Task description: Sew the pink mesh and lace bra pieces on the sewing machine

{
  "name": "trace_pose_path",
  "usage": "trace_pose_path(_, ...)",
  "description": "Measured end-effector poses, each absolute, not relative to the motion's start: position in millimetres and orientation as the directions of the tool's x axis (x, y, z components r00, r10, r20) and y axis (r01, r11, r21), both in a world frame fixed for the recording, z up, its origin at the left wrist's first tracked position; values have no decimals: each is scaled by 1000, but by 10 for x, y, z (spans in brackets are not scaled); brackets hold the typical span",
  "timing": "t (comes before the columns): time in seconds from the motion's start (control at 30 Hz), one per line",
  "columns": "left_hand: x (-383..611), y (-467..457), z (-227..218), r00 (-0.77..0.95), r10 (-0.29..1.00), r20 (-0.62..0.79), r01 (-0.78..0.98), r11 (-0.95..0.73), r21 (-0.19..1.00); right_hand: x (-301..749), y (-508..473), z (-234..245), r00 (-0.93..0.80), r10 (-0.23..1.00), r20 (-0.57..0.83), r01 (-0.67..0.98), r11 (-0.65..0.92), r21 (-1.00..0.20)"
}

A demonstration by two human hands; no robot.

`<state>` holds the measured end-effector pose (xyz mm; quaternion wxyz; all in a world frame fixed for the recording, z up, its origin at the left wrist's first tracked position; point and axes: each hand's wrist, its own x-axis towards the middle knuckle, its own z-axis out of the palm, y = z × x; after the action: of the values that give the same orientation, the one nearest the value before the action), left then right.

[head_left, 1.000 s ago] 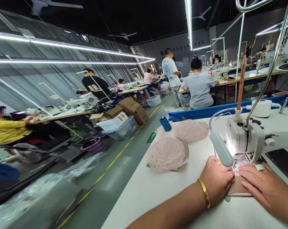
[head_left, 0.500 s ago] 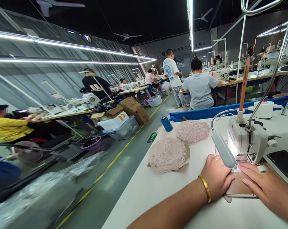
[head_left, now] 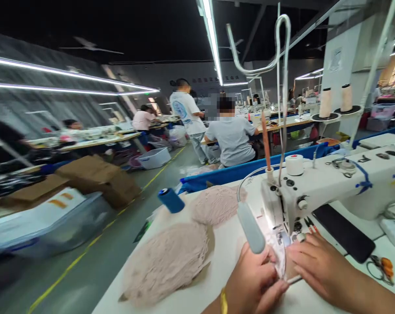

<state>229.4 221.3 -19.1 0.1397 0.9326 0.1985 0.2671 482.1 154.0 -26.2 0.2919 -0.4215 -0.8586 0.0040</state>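
A white sewing machine (head_left: 331, 185) stands on the white table (head_left: 230, 244). Both my hands work at its needle end. My left hand (head_left: 254, 283), with a gold bangle on the wrist, pinches the edge of a small pale piece of fabric (head_left: 279, 257) under the presser foot. My right hand (head_left: 318, 266) lies flat on the same piece from the right, fingers stretched toward the needle. A grey lamp head (head_left: 251, 226) hangs just above my left hand.
Two heaps of pink knit pieces (head_left: 166, 261) (head_left: 217, 203) lie to the left, with a blue thread cone (head_left: 170, 200) behind them. A black phone (head_left: 343, 231) and orange snips (head_left: 382, 266) lie right. Other people sit at benches beyond; boxes (head_left: 99, 176) line the aisle.
The view has swung right and nearer the machine. My left hand has gone from resting on the fabric to pinching its edge; my right hand stays flat on it.
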Motion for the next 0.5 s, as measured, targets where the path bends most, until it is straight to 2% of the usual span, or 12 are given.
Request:
trace_pose_path(0.03,2269,2263,-201,767,432,474,269,-888,374,4856,1495,-198,-463,706,536,721,652,-236)
trace_pose_path(0.1,2229,2362,-219,756,483,442,325,-863,388,5025,1372,-154,-401,679,615,761,620,-189)
trace_pose_path(0.17,2201,2434,-254,740,547,392,407,-827,387,5299,1204,-221,-273,678,682,846,507,-165)
trace_pose_path(0.27,2186,2480,-369,720,578,383,448,-809,380,5737,937,-436,37,660,750,941,230,-249)
trace_pose_path(0.33,2189,2488,-462,714,579,394,446,-810,381,5932,807,-577,158,652,742,942,126,-311)
trace_pose_path(0.5,2194,2499,-561,705,572,419,443,-817,369,5991,739,-729,131,704,699,944,128,-305)
